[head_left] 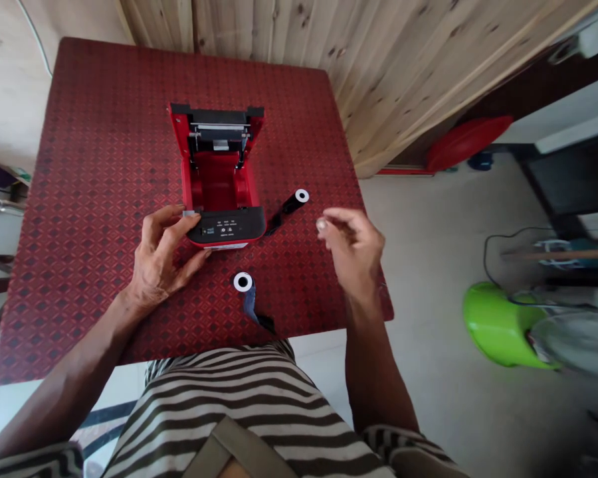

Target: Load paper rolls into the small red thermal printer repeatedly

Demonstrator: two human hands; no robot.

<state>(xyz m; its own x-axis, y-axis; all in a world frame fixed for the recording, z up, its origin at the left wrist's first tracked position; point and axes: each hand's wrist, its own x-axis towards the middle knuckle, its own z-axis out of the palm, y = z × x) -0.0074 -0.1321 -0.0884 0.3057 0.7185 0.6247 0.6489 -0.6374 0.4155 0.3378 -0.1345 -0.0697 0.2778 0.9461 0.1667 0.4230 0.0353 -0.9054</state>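
A red and black label printer [224,226] stands on the table with its lid [219,129] raised and its red roll compartment showing no roll inside. My left hand [162,255] grips the printer's front left corner, fingers on the black top panel and thumb against the front edge. Right of the printer lies a black ribbon roll [295,201] with a white core and a loose tail. Another ribbon roll [243,282] lies in front, its dark tail unwound toward the table edge. My right hand [356,249] is raised over the table's right side, fingers pinched around a small pale spot that I cannot identify.
The table [104,133] has a red patterned cover, and its near edge meets my striped clothing. A wood-panelled wall [259,33] runs behind it. On the floor to the right are a green bucket-like container [498,325], a cable and a red round object [466,143].
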